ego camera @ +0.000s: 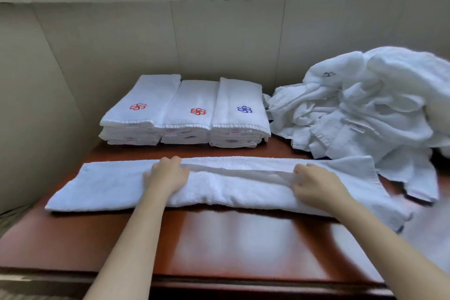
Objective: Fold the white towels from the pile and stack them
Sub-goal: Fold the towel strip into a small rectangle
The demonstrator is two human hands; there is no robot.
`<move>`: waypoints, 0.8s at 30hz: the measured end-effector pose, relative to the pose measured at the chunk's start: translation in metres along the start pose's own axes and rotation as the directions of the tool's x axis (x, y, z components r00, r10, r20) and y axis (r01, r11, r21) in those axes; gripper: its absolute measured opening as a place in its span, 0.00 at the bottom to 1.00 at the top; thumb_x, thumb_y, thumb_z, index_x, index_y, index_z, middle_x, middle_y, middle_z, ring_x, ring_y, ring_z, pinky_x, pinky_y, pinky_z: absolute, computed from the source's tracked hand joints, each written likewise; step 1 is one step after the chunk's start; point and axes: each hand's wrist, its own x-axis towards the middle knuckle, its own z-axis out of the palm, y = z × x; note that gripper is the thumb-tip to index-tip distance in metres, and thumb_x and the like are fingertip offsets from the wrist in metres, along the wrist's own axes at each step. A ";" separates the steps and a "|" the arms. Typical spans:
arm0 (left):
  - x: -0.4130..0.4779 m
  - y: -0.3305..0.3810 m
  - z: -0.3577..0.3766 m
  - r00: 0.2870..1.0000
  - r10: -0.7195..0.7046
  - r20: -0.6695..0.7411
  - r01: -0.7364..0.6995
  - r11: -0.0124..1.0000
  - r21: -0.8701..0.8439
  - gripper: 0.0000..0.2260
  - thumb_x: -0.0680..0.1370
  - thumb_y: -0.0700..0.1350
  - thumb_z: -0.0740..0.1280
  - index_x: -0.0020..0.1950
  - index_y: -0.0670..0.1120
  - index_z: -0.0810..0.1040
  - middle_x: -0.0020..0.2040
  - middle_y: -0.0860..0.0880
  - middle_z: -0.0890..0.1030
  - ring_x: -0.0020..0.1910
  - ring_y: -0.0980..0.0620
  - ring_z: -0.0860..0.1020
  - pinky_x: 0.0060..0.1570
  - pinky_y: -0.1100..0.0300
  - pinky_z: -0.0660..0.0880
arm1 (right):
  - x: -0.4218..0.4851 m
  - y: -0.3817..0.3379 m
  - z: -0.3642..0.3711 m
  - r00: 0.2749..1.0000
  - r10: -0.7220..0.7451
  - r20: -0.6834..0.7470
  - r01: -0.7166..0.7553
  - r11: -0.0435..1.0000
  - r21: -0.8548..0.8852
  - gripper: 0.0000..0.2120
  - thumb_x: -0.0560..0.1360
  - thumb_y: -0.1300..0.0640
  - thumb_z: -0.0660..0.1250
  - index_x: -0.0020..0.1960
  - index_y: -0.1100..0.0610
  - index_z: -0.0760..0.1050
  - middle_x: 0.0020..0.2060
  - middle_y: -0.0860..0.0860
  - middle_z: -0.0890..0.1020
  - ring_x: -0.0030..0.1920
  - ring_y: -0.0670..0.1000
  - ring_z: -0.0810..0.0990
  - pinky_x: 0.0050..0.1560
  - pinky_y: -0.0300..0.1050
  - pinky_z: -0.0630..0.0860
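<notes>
One towel (109,187) lies left-to-right across the counter (219,238), its fold pinched by left hand (168,175) and right hand (314,182); three folded stacks (187,105), one pile (365,109) behind.

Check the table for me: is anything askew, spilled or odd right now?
Nothing spilled or damaged; the three stacks sit neat, side by side. Only the towel being folded looks off: its right end flares wider and seems to hang past the table edge, below the pile.
</notes>
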 end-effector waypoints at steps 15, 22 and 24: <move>-0.011 0.084 0.034 0.963 0.268 -0.035 -0.269 0.963 -0.028 0.21 0.81 0.54 0.57 0.73 0.56 0.62 0.67 0.48 0.69 0.68 0.45 0.67 0.65 0.48 0.66 | -0.007 0.100 -0.036 0.894 0.330 -0.302 -0.321 0.944 0.080 0.06 0.74 0.65 0.58 0.50 0.59 0.68 0.53 0.60 0.78 0.53 0.63 0.77 0.43 0.49 0.64; -0.007 0.083 0.043 0.956 0.238 -0.174 -0.244 0.970 -0.014 0.10 0.81 0.53 0.56 0.59 0.53 0.73 0.60 0.50 0.74 0.59 0.46 0.71 0.57 0.51 0.68 | 0.000 0.117 -0.006 0.849 0.485 -0.209 -0.403 0.851 0.336 0.08 0.75 0.64 0.59 0.53 0.60 0.64 0.51 0.64 0.78 0.52 0.64 0.76 0.44 0.51 0.69; -0.003 0.081 0.041 0.950 0.236 -0.203 -0.247 0.969 -0.030 0.08 0.81 0.53 0.57 0.54 0.52 0.72 0.57 0.51 0.75 0.57 0.47 0.72 0.55 0.51 0.68 | 0.002 0.118 -0.006 0.838 0.509 -0.198 -0.431 0.839 0.331 0.10 0.72 0.65 0.59 0.51 0.59 0.62 0.48 0.62 0.78 0.48 0.63 0.76 0.41 0.48 0.68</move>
